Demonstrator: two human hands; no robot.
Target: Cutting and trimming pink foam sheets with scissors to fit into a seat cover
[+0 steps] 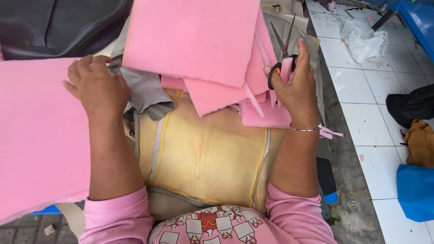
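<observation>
My right hand [296, 86] grips black-handled scissors [281, 49], blades open and pointing up, beside a stack of pink foam pieces [226, 92]. A large pink foam slab [192, 38] lies over the stack. My left hand [97, 88] rests on the edge of another big pink foam sheet [38, 135] at the left, fingers bent over grey fabric [144, 90]. Below both hands lies a worn yellow foam seat cushion [203, 156].
A black vinyl seat cover [58, 25] sits at the top left. White floor tiles [361, 86] run along the right, with a crumpled white plastic bag [364, 38], a black cloth [411, 106], a brown cloth [420, 142] and a blue bag [416, 190].
</observation>
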